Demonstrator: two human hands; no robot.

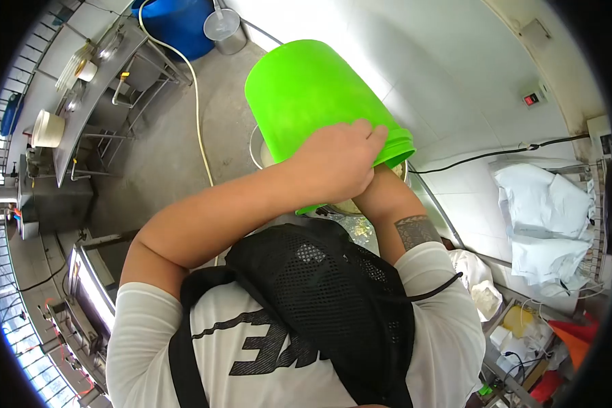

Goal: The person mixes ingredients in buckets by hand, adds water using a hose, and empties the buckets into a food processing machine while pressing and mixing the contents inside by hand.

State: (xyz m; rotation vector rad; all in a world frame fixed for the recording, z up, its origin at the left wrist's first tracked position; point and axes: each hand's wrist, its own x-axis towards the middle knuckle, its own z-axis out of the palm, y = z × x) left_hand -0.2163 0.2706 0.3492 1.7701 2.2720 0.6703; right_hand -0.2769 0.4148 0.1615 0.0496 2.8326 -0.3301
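Observation:
A bright green plastic bucket (306, 92) is tipped over with its mouth facing down toward me. My left hand (340, 160) is closed at the bucket's rim, fingers curled over the edge. My right forearm (384, 197) passes beneath the left hand into the bucket's mouth; the right hand itself is hidden, so its fingers cannot be seen. Under the bucket, partly covered, is a round metal-rimmed container (255, 146) with pale contents. Yellowish bits (360, 228) lie on a surface just below my wrists.
A pale hose (197, 102) runs along the floor at left. A blue barrel (177, 27) and metal pail (226, 34) stand behind. Metal tables (95, 112) line the left. White bags (547, 217) hang at right, above a cluttered shelf (517, 340).

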